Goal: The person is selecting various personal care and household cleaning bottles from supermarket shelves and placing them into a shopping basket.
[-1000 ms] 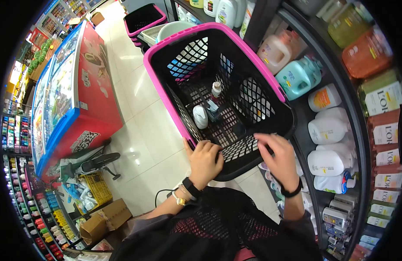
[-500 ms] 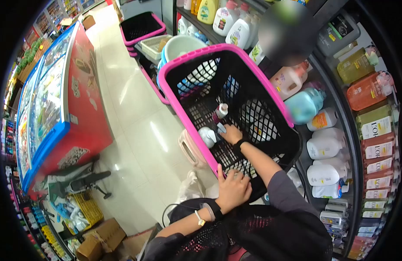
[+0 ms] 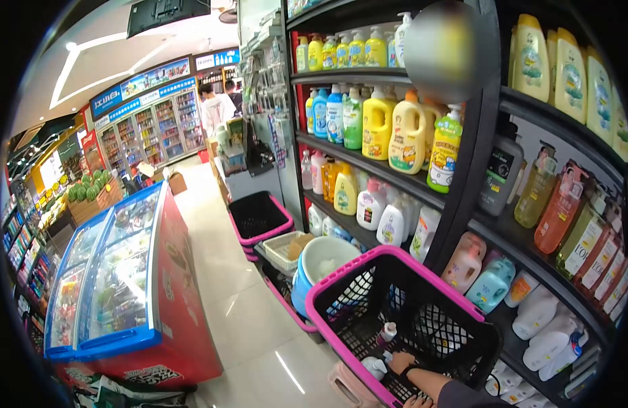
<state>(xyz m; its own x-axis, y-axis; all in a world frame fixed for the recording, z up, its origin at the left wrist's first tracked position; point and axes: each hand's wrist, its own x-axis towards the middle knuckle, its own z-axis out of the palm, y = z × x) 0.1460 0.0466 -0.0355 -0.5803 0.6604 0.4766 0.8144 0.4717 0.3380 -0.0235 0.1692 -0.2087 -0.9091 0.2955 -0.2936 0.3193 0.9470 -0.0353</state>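
A black mesh basket with a pink rim stands at the lower right. Inside it, my right hand is closed, its fingertips on the pale top of a white bottle. A small dark bottle with a white cap stands just beyond that hand. Only part of my left hand shows at the bottom edge of the view, its fingers closed on the basket's near side; the rest is cut off.
Shelves of bottles rise along the right. A blue-and-white bucket, a pale tray and another pink-rimmed basket sit beyond the basket. A red-and-blue freezer stands left across the aisle. People are in the background.
The view has tilted up, bringing the far aisle and upper shelves into sight. Basket and hands now appear lower, and my left hand is mostly out of frame. My right hand remains inside the basket.
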